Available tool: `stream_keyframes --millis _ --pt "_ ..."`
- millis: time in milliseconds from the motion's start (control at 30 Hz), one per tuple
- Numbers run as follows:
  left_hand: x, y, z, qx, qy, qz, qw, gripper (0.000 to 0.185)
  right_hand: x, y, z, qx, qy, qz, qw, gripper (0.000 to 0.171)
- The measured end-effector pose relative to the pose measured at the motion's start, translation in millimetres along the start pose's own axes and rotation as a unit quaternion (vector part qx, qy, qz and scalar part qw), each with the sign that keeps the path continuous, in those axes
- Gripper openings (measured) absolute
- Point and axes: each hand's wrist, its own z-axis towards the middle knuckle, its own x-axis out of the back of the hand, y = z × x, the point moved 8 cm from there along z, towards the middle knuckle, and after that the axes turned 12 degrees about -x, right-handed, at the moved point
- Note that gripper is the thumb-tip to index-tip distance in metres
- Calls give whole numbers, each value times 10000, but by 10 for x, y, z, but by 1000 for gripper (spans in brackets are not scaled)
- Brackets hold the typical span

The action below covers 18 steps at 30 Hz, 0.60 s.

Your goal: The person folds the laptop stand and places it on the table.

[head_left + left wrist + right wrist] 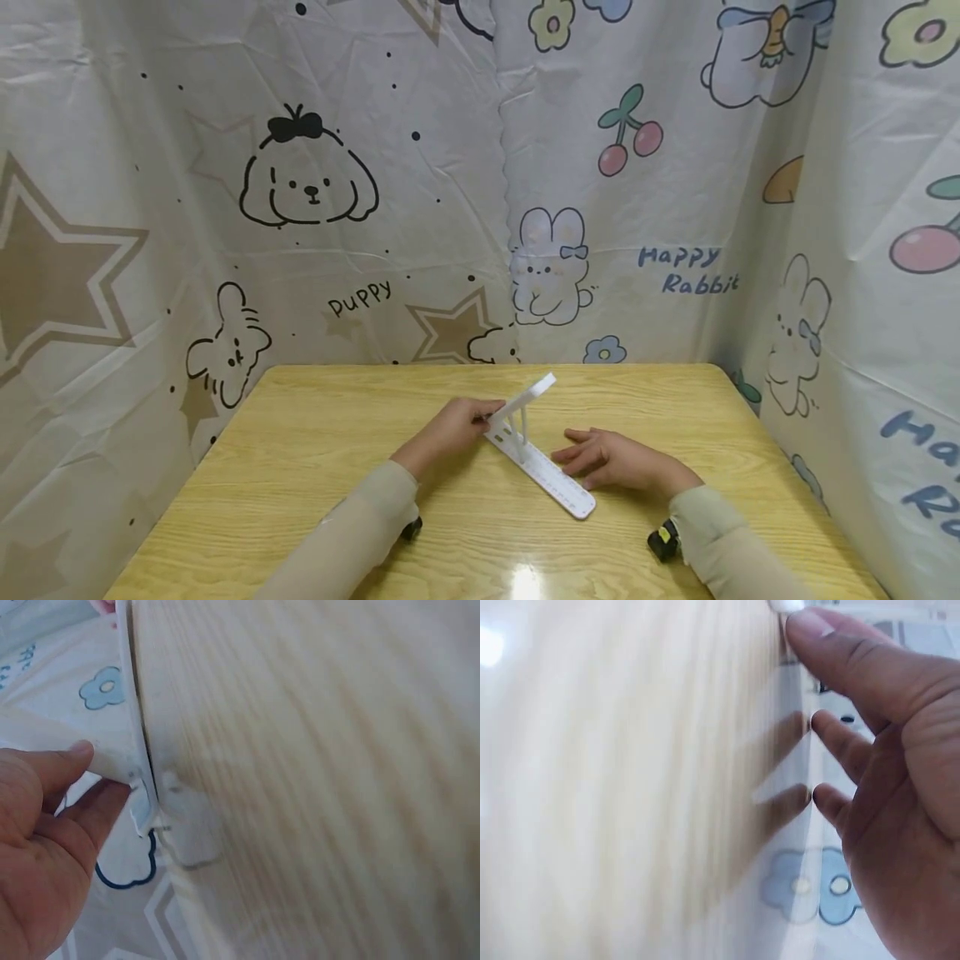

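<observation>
A white folding stand (551,477) rests on the table, its long flat base slanting toward the front right. Ruler-like marks run along the base, and a raised arm (531,395) leans up from the far end, propped by thin struts (523,429). My left hand (453,427) pinches the stand at the hinge end between thumb and fingers; the left wrist view has the thumb (79,750) on the white arm. My right hand (622,460) is beside the base's right side, fingers spread. In the right wrist view its fingertips (821,720) are right at the tabletop.
The pale wood-grain table (315,467) extends around the stand. A printed curtain (420,183) with puppies and rabbits hangs behind the table and along both sides. A small black device (663,540) sits at the right wrist, another (412,528) at the left.
</observation>
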Motion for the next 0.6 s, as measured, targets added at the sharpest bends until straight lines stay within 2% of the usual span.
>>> stream_keyframes --millis 233,467,600 --pt "32 -52 29 -106 -31 -223 9997 50 -63 -89 0 -121 152 -162 9997 39" --pt "30 -46 80 -165 -147 19 9998 48 -111 -163 -15 -58 384 -502 9980 42" --pt "19 -53 100 -90 -90 -122 9998 47 -168 -217 -4 -109 452 -500 9977 42"
